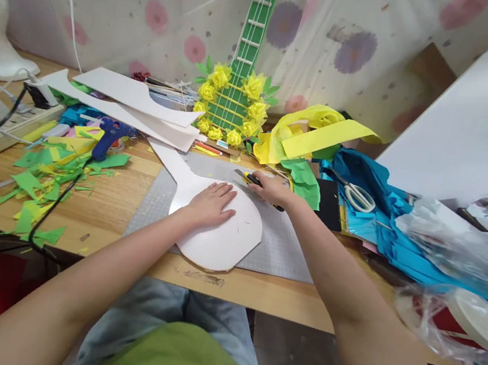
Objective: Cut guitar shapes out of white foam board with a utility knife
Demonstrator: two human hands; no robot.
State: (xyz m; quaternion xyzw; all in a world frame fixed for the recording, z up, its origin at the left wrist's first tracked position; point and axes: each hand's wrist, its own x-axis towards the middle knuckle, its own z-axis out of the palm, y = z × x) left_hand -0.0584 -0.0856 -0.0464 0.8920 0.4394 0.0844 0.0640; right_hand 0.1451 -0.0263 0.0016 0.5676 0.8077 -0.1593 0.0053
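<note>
The white guitar-shaped board [234, 237] lay on the grey cutting mat [290, 257], its rounded body towards the near side and its neck running off to the far left, where its end met the white offcuts [131, 96]. The person's left hand [211, 207] rested flat on the body, fingers slightly spread and gripping nothing. The right hand [272, 189], just beyond the body's far right edge, had its fingers curled around a utility knife [254, 179], blade out and pointing left.

That blade was what worried me: it sat near the left fingertips, and a slip leftwards or towards the near side could have nicked them or scored the white face. I couldn't tell whether its tip touched the mat. With only one palm holding it, the board might have swivelled, and a snag of the neck against the offcuts could have bent it. The near rim also overhung the mat, so a cut there would have marked the bench [280, 299]. To the left, the glue gun [108, 136] sat among green and yellow scraps [50, 173], its cord trailing near them, where a tug might have dragged it.
</note>
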